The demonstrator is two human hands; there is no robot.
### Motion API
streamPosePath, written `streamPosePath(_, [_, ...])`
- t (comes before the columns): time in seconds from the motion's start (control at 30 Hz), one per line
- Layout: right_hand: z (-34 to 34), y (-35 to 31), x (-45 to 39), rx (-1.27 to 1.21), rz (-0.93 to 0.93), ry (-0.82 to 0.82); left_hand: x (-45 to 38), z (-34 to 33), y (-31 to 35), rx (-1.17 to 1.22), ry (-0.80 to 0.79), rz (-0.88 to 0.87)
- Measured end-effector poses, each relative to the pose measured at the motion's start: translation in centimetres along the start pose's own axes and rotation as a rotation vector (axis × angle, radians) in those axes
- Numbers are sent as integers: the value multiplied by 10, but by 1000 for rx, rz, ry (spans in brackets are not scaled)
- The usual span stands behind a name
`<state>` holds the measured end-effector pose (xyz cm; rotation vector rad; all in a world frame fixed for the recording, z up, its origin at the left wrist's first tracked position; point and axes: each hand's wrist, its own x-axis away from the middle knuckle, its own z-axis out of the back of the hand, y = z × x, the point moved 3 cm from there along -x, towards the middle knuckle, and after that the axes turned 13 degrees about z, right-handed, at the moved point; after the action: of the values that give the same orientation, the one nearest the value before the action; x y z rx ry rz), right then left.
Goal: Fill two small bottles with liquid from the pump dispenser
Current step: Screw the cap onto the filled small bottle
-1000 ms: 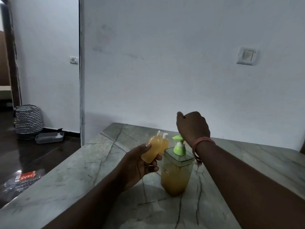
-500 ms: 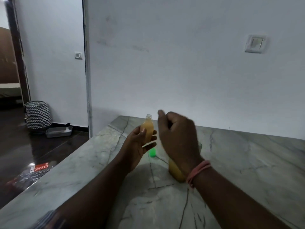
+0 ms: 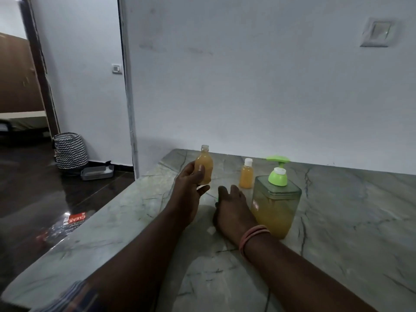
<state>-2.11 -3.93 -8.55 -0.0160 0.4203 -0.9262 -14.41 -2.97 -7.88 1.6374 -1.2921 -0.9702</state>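
Observation:
My left hand [image 3: 188,192] grips a small clear bottle [image 3: 204,168] of orange liquid, upright and uncapped, just above the marble table [image 3: 351,221]. My right hand [image 3: 232,207] lies back up, low on the table beside the pump dispenser [image 3: 275,204], fingers stretched forward. A sliver of a green cap [image 3: 216,202] shows at its left edge; the rest is hidden under the hand. The dispenser is a square clear jar of orange liquid with a green pump head [image 3: 278,170]. Behind my right hand stands a second small orange bottle [image 3: 246,177] with a white cap.
A white wall runs along the table's far edge, with a switch plate [image 3: 378,32] up right. Left of the table is dark floor with a patterned basket [image 3: 71,150], a grey tray [image 3: 97,173] and a red-labelled packet [image 3: 75,218].
My right hand has left the pump head and dropped to the table over the green cap. My left hand has turned the open bottle upright and moved it away from the spout to the left.

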Motion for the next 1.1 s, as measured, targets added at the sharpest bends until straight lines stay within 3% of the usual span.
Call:
streamPosePath(0.33, [0,25,-8,-49,44,204,-15,-4,-13,-65,-50,57])
streamPosePath(0.63, [41,2,-4,-224,134,729,-17,-9,-18,-152,-114,66])
streamPosePath(0.77, [48,8,-1,-302,112,759,-10,-16,-20,-261,-158,70])
streamPosePath(0.9, [53,8,4,-121,128,780,-2,-18,-19,-296,-159,36])
streamPosePath(1.1, [52,8,6,-185,134,710,11,-27,-18,-432,-134,-27])
